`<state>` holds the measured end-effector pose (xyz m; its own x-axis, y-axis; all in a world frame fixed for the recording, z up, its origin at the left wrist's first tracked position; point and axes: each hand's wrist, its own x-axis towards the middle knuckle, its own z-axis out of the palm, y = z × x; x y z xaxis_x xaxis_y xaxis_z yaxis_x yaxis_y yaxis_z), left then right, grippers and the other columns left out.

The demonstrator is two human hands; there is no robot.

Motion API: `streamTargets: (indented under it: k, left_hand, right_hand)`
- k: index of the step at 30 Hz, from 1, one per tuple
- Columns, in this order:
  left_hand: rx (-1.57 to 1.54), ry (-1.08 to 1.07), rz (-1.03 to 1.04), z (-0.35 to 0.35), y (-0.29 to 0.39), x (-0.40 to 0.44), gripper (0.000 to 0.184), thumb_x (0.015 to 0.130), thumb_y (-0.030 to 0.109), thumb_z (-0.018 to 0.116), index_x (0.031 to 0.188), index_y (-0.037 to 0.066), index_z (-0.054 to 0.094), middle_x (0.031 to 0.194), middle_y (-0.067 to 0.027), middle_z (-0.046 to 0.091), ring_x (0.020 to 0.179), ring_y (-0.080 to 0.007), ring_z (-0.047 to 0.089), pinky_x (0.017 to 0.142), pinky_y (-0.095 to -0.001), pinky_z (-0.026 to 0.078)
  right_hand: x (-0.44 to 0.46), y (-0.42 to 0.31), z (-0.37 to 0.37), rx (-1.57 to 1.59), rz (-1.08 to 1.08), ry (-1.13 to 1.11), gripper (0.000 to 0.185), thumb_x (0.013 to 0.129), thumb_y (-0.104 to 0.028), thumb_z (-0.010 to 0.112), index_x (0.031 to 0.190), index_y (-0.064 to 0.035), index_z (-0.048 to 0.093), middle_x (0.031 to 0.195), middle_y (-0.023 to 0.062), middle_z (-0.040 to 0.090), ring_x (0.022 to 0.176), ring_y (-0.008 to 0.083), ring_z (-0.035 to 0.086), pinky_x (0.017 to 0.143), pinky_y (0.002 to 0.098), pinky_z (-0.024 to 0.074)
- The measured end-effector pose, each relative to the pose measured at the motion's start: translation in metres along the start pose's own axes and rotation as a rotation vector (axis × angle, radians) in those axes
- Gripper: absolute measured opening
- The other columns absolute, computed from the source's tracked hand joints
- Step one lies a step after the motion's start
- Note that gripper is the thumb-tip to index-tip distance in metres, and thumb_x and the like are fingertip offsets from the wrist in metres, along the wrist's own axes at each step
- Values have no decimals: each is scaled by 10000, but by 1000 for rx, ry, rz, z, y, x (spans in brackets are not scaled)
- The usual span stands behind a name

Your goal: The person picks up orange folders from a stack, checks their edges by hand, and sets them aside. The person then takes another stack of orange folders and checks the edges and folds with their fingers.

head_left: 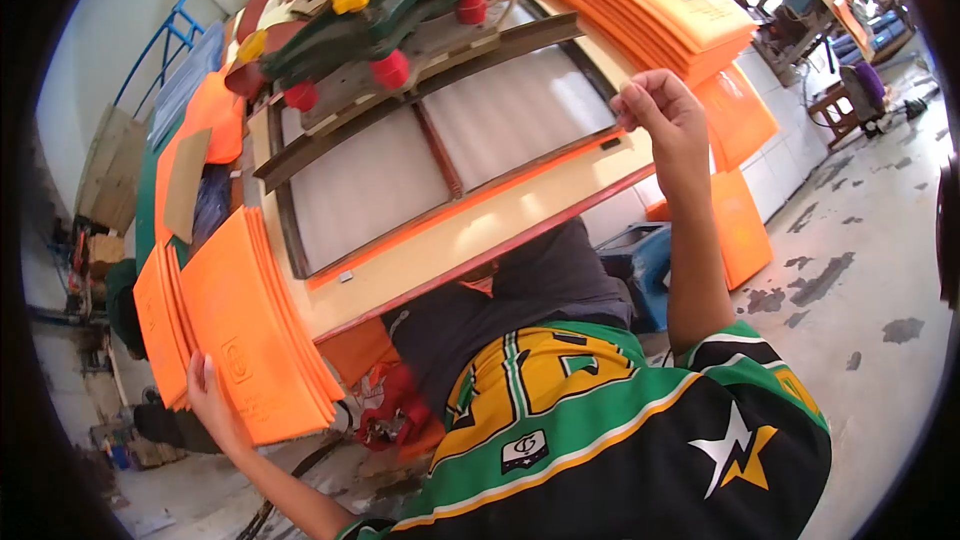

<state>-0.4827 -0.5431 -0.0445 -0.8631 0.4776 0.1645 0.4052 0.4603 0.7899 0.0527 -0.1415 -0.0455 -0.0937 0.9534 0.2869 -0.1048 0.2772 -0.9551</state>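
Sheets [250, 315], orange in colour, are found in a slightly fanned stack at the left end of the tabletop [540, 195]. At its lower left edge this stack appears to be touched by the left hand [215, 410], so that the greater part of the sheets is placed above and to the right of the fingers. By the left hand, therefore, the nearer position is clearly held; the right hand [660, 110] is raised well apart, on the other side of the frame [437, 145].

As for direction, the long axis of the stack is pointed from near the left side of the frame downward and a little to the right, toward the body. The long axis of the frame is laid from lower left to upper right — the two are thus set roughly crosswise.

The fingers of the left hand are extended along the edge and the thumb is not clearly shown; whether a sheet is pinched cannot be told. In the right hand, thumb and fingertips are pressed together close to the right end of the frame; whether something thin is held between them cannot be told either.

Beyond the right hand, a second pile [650, 0] is kept at the far right, and above the frame a green clamp [375, 25] is seen.
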Motion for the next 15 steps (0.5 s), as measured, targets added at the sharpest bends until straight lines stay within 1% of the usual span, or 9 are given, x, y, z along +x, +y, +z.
streamTargets:
  k: [2,4,5,7,9,10,12,13,15]
  left_hand:
    - [142,-3,7,-10,-10,-3,496,1008,275,585,1370,-57,515,1407,-154,543,1299,-230,507,1096,-344,374]
    - [139,-36,49,-18,-19,-5,501,1006,298,590,1352,-60,530,1377,-155,565,1263,-219,526,1076,-337,384]
    - [152,0,30,-21,-28,-10,502,1006,306,591,1346,-60,535,1354,-151,577,1241,-214,536,1065,-333,390]
    - [148,30,16,-17,-14,-25,504,1006,314,591,1340,-60,540,1332,-146,590,1219,-209,547,1055,-330,397]
    - [144,155,-40,-15,-15,-34,495,1010,317,585,1332,-57,546,1298,-133,604,1186,-194,559,1033,-321,413]
    - [139,153,-39,-17,-22,-37,495,1010,317,585,1332,-57,546,1298,-133,604,1186,-194,559,1033,-321,413]
    - [115,202,-26,-19,-34,-45,503,1005,344,591,1317,-50,562,1257,-131,624,1129,-192,593,969,-309,461]
    - [112,201,-26,-20,-37,-50,503,1005,344,591,1317,-50,562,1257,-131,624,1129,-192,593,969,-309,461]
    - [245,416,-115,-18,-44,-64,508,995,371,602,1285,-45,587,1213,-133,646,1052,-197,627,902,-304,505]
  right_hand:
    - [12,0,-13,-72,-72,79,170,945,-191,685,949,-26,648,810,32,676,689,74,584,652,217,467]
    - [19,-5,-25,-163,-120,134,175,941,-198,691,938,-27,656,808,27,676,688,70,581,647,219,466]
    - [22,-8,-31,-238,-158,177,180,937,-205,697,927,-28,664,806,23,677,687,67,579,641,221,464]
    - [30,-12,-43,-289,-200,225,184,932,-209,702,919,-29,670,805,21,677,689,65,580,639,224,466]
    - [39,-16,-57,-337,-258,268,177,922,-199,710,911,-27,673,802,21,680,695,67,586,637,231,471]
    - [42,-16,-61,-341,-262,270,177,922,-199,710,911,-27,673,802,21,680,695,67,586,637,231,471]
    - [46,-13,-65,-379,-272,283,174,919,-188,709,903,-19,671,791,25,677,689,71,587,642,230,474]
    - [45,-7,-67,-380,-274,284,174,919,-188,709,903,-19,671,791,25,677,689,71,587,642,230,474]
    - [42,12,-72,-373,-215,242,176,917,-183,710,894,-14,668,783,27,681,678,75,594,631,231,477]
